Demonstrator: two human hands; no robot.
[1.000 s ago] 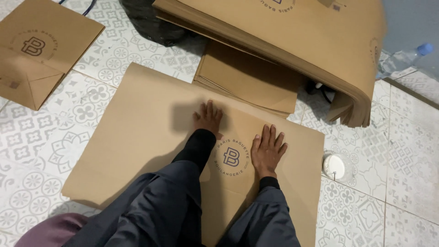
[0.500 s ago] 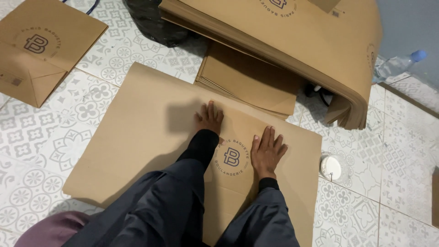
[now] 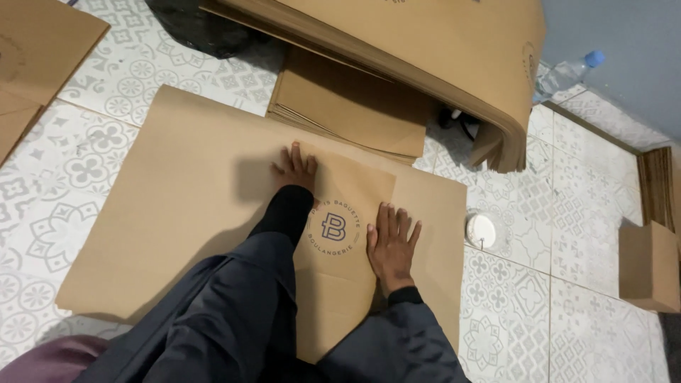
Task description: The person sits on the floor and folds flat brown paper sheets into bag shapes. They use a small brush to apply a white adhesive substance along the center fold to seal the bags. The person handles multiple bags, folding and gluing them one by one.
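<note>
a flat brown paper bag (image 3: 340,248) with a round printed emblem lies on a large sheet of brown cardboard (image 3: 177,213) spread over the patterned floor tiles (image 3: 560,284). the left hand (image 3: 294,169) rests palm down at the bag's upper left corner, fingers spread and pressed flat, pinching nothing. the right hand (image 3: 391,245) lies flat on the bag's right edge, just beside the emblem, fingers fanned and also gripping nothing.

against the pictures from a second ago, both hands sit in nearly the same spots on the bag and the bag has not shifted on the cardboard; only the view has tipped a little, so more of the right side shows. the hands look to be holding the paper down and smoothing it, with no fold opened yet.

just above the bag a low stack of flat bags (image 3: 355,106) lies under a thick drooping pile of brown paper (image 3: 440,50). a small white lid (image 3: 482,230) sits right of the cardboard, a plastic bottle (image 3: 567,71) by the wall, and a small box (image 3: 649,266) at far right.
</note>
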